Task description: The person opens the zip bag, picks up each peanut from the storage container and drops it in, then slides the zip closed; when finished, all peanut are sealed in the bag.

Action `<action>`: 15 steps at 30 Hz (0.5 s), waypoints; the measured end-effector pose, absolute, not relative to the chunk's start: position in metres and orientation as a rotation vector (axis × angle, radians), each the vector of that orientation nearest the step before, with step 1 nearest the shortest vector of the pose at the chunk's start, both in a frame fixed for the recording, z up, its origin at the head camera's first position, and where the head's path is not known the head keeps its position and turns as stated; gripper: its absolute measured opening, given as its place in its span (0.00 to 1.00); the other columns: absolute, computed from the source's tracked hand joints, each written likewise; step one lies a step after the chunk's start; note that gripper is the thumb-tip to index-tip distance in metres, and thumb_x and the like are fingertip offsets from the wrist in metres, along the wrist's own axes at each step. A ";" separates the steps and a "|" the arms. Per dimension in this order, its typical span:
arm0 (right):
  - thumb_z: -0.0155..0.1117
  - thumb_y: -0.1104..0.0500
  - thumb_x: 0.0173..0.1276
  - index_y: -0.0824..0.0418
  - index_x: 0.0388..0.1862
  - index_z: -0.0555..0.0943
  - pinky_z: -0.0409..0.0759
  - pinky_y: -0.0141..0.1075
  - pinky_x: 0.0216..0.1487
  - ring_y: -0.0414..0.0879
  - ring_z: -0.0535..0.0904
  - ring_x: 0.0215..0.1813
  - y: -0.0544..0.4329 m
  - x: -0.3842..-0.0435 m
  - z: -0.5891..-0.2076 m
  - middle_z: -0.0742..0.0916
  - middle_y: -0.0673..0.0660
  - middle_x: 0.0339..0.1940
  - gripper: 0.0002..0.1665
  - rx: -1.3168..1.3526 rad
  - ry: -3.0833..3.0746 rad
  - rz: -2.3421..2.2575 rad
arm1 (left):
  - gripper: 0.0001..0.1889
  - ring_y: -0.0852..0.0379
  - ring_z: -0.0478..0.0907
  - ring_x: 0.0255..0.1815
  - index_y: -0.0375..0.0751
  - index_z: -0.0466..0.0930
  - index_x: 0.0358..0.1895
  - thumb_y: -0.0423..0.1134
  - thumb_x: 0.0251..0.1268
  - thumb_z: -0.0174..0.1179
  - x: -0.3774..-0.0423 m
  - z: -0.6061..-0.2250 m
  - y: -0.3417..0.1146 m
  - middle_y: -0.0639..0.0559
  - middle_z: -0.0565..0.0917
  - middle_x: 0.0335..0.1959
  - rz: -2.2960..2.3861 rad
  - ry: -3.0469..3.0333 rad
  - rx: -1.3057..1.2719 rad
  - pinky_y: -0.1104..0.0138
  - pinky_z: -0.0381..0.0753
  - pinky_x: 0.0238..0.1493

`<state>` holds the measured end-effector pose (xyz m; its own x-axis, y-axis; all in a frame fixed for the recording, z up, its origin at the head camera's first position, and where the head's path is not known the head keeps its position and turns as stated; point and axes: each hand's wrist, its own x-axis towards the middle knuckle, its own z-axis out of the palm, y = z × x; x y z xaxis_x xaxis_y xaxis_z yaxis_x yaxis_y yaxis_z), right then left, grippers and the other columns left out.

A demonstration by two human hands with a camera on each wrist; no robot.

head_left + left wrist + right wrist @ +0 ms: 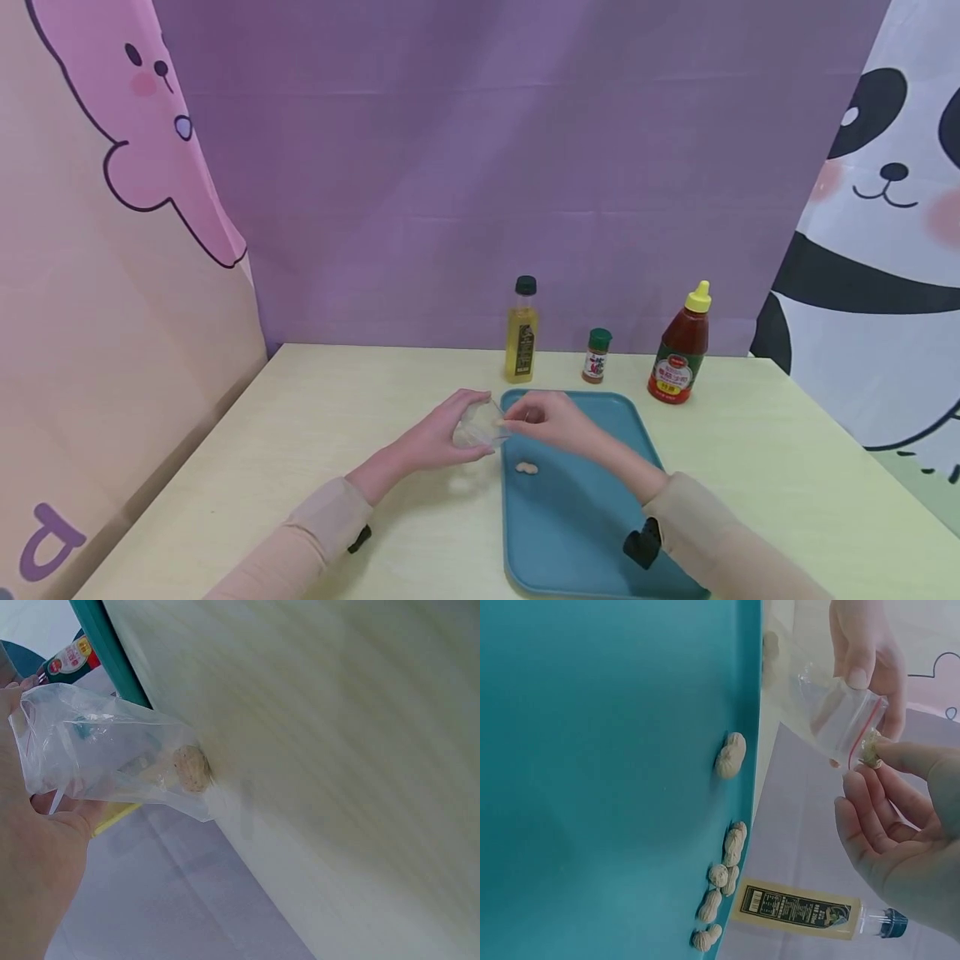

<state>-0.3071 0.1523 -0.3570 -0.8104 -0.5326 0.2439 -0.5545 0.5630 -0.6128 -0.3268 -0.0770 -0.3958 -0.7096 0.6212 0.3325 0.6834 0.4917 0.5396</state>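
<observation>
My left hand (453, 429) holds a clear zip-lock bag (90, 742) by its mouth, thumb on one side and fingers on the other. A peanut (192, 769) lies at the bottom of the bag. At the bag's red-striped opening, my right hand (907, 817) pinches a peanut (870, 748) between thumb and fingertips, partly hidden by fingers and film. Both hands are above the left far corner of a blue tray (585, 517). On the tray, a peanut (731, 755) lies near the edge, with several more clustered farther along in the right wrist view.
Behind the tray stand an oil bottle (522, 333) with a dark cap, a small green-capped spice jar (596, 357) and a red sauce bottle (678, 354) with a yellow nozzle. The pale table (300, 417) ends at a purple cloth backdrop (487, 167).
</observation>
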 end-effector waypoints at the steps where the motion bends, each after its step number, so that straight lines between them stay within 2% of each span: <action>1: 0.63 0.55 0.64 0.60 0.41 0.84 0.78 0.28 0.31 0.42 0.78 0.30 0.152 -0.307 -0.357 0.87 0.54 0.34 0.12 0.951 -2.751 1.084 | 0.39 0.56 0.65 0.65 0.43 0.59 0.69 0.51 0.56 0.65 -0.327 -0.396 -0.077 0.52 0.68 0.64 -1.020 -2.633 -1.155 0.59 0.68 0.66; 4: 0.63 0.57 0.64 0.62 0.42 0.84 0.78 0.29 0.30 0.40 0.77 0.29 0.151 -0.306 -0.356 0.86 0.53 0.35 0.11 0.933 -2.752 1.065 | 0.39 0.56 0.66 0.65 0.44 0.59 0.69 0.51 0.56 0.65 -0.327 -0.396 -0.076 0.52 0.68 0.64 -1.030 -2.634 -1.154 0.60 0.68 0.66; 10: 0.62 0.59 0.65 0.63 0.43 0.84 0.78 0.29 0.30 0.41 0.77 0.31 0.150 -0.304 -0.356 0.86 0.54 0.36 0.11 0.915 -2.741 1.079 | 0.39 0.57 0.67 0.63 0.44 0.59 0.69 0.50 0.56 0.66 -0.327 -0.396 -0.076 0.53 0.68 0.63 -1.016 -2.630 -1.156 0.61 0.69 0.65; 15: 0.63 0.58 0.65 0.61 0.43 0.84 0.79 0.29 0.31 0.41 0.79 0.32 0.153 -0.304 -0.357 0.86 0.53 0.37 0.11 0.886 -2.727 1.120 | 0.38 0.57 0.68 0.62 0.43 0.60 0.68 0.49 0.56 0.66 -0.327 -0.397 -0.076 0.52 0.69 0.63 -1.017 -2.617 -1.155 0.60 0.71 0.64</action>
<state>-0.3042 0.1526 -0.3573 -0.8323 -0.4866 0.2656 -0.5328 0.5697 -0.6258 -0.3271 -0.0760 -0.3965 -0.7060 0.6185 0.3450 0.6891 0.4876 0.5361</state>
